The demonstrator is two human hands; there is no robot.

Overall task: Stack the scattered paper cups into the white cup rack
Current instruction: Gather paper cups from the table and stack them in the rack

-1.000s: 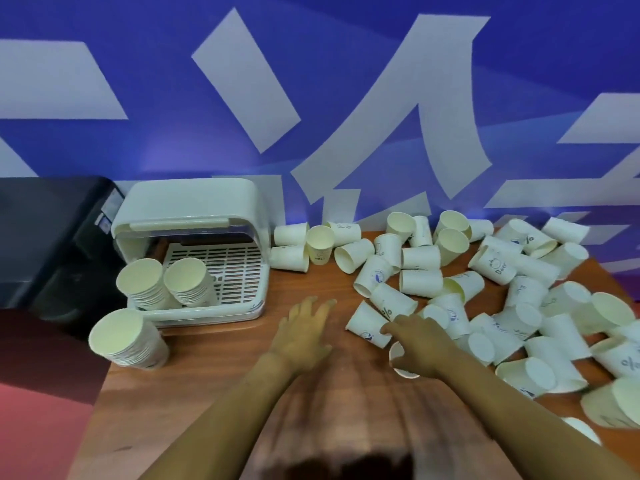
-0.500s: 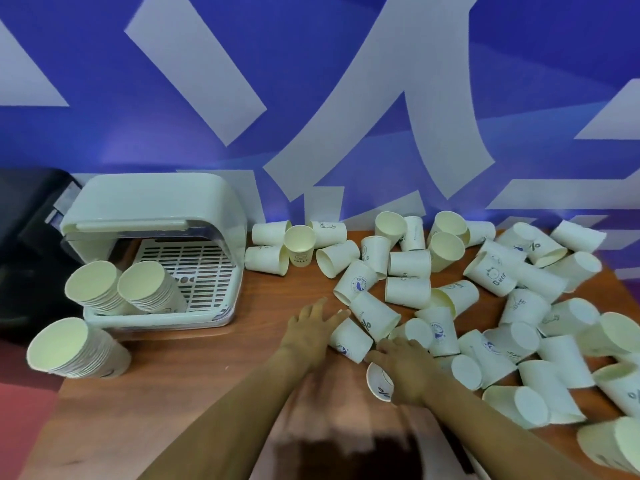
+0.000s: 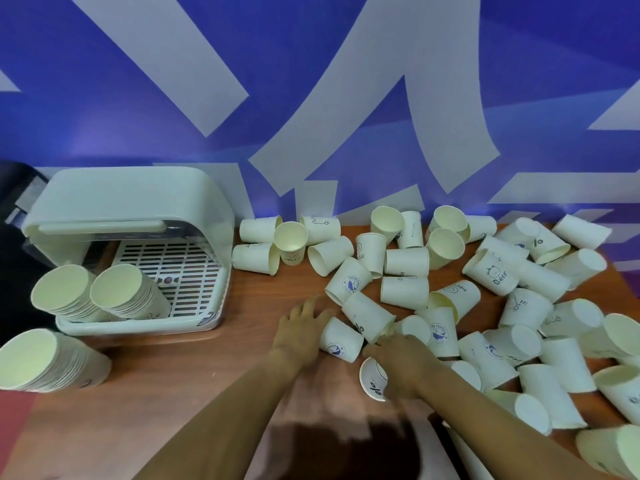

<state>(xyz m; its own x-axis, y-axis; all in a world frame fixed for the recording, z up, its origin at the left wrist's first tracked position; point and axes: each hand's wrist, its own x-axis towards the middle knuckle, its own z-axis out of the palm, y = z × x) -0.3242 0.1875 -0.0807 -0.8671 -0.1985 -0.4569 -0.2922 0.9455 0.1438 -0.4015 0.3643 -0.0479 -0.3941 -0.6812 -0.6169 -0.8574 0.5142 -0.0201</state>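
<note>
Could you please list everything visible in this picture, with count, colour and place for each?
cup rack: one, white, back left of the table, front open.
stacks in the rack: two, cream-white, lying tilted on its slotted tray, mouths toward the camera.
stack beside the rack: one, cream-white, lying at the table's front left edge.
loose paper cups: several dozen, white with blue prints, mostly on their sides across the centre and right.
table: one, brown wood.
wall: blue with pale shapes, behind the table.
dark object: one, black, far left, unclear.
left hand: fingers on a lying cup.
right hand: grips a cup beneath it.
</note>
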